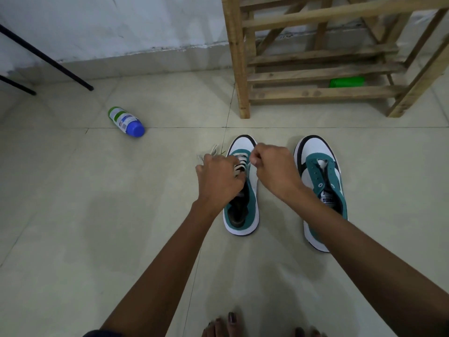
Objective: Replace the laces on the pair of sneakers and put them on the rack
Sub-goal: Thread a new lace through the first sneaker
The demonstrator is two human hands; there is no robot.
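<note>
Two teal, white and black sneakers stand side by side on the tiled floor, toes pointing at the wooden rack [239,69]. The left sneaker [243,210] has a white lace [239,166] threaded through its front eyelets. My left hand [218,181] grips the lace on that shoe's left side, with loose lace ends trailing past my knuckles. My right hand [274,166] pinches the lace above the shoe's right side. The right sneaker [323,190] has bare eyelets and lies partly under my right forearm.
A bottle with a blue cap [126,121] lies on its side on the floor at the left. A green object [346,81] lies behind the rack's lowest slats. Two black metal legs [48,59] slant down at the far left. My toes [232,322] show at the bottom edge.
</note>
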